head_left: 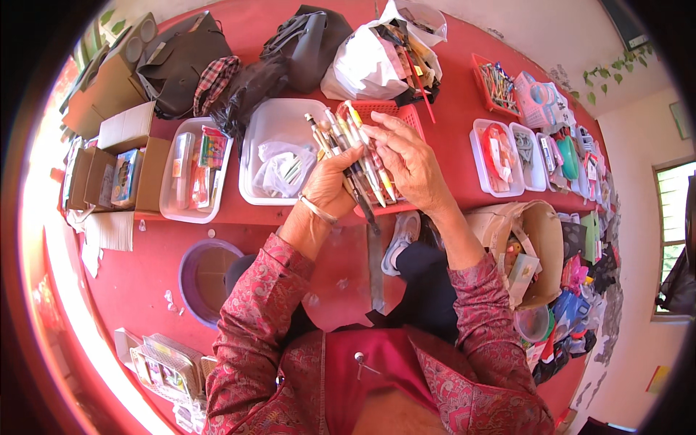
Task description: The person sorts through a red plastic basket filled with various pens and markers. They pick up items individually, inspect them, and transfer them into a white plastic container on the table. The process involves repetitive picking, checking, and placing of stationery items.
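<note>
My left hand (330, 181) grips a bundle of pens and pencils (346, 141), fanned upward over a red basket (406, 116). A silver bangle sits on that wrist. My right hand (407, 163) lies against the right side of the bundle, fingers touching the pens near their upper ends. Both hands hover above the edge of a red table (464, 101), over my lap. Both forearms wear sleeves of red patterned cloth.
A clear tub (272, 119) with wrapped items sits left of the basket, another clear tub (192, 170) further left. Cardboard boxes (127, 167), dark bags (181, 61) and a white plastic bag (362, 69) line the back. Small trays (496, 156) stand right. A brown paper bag (533, 239) and purple bucket (199, 275) rest below.
</note>
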Available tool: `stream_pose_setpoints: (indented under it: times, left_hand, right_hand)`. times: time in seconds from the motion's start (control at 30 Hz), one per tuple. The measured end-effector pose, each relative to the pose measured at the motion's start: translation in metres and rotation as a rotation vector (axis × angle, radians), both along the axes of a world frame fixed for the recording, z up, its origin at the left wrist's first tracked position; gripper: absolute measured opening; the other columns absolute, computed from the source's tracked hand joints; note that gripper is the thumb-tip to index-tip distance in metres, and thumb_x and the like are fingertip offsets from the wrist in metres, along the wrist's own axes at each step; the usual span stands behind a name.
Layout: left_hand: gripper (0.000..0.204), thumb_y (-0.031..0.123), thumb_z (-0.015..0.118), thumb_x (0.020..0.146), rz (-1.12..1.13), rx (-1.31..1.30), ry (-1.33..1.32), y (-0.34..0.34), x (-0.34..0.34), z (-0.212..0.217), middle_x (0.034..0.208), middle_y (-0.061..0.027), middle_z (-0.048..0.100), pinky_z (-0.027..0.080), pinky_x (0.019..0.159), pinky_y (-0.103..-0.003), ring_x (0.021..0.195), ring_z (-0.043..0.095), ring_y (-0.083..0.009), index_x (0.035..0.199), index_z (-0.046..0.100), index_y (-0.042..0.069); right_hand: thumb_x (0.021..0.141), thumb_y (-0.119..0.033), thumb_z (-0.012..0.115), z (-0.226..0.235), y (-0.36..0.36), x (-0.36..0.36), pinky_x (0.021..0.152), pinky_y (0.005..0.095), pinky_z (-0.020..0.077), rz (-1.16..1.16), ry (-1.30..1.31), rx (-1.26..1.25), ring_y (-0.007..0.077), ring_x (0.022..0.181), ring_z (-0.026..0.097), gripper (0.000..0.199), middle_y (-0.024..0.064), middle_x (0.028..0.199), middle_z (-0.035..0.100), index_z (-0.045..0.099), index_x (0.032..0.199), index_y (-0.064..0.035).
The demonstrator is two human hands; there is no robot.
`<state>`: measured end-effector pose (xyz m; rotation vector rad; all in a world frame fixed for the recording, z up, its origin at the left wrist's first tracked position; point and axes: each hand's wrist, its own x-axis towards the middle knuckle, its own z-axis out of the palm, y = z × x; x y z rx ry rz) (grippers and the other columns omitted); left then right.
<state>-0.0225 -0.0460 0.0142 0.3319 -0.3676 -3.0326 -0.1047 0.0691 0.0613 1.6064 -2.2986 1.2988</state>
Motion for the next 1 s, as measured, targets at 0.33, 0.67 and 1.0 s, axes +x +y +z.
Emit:
stream_pose_setpoints:
  times: [0.33, 0.67, 1.0]
  left_hand:
    - [0.017, 0.01, 0.049, 0.083, 0.144, -0.204, -0.053, -0.017, -0.006, 0.003, 0.076, -0.0036, 0.051, 0.043, 0.064, -0.029, 0.068, 0.05, -0.0146, 0.098, 0.048, 0.0]
    - [0.009, 0.011, 0.052, 0.082, 0.061, 0.015, 0.046, -0.036, -0.006, -0.002, 0.062, 0.0004, 0.041, 0.035, 0.051, -0.021, 0.054, 0.038, -0.0087, 0.08, 0.048, 0.003]
    - [0.01, 0.005, 0.057, 0.077, 0.119, 0.069, -0.145, -0.03, -0.014, -0.001, 0.062, -0.002, 0.046, 0.037, 0.049, -0.022, 0.054, 0.042, -0.0105, 0.078, 0.047, 0.005]
  right_hand:
    - [0.083, -0.015, 0.051, -0.004, 0.011, -0.035, 0.076, 0.0247, 0.0431, -0.079, -0.562, -0.224, 0.0106, 0.088, 0.056, 0.02, 0.0052, 0.096, 0.059, 0.058, 0.095, -0.0004]
    - [0.061, -0.008, 0.058, -0.173, 0.044, -0.089, 0.059, 0.0361, 0.0478, 0.002, 0.02, 0.831, 0.0284, 0.066, 0.06, 0.008, 0.015, 0.07, 0.061, 0.061, 0.066, -0.0031]
    - [0.063, -0.005, 0.055, -0.224, 0.041, -0.089, 0.06, 0.039, 0.0487, 0.204, 0.299, 1.191, 0.0295, 0.073, 0.061, 0.01, 0.017, 0.074, 0.061, 0.062, 0.069, -0.0005]
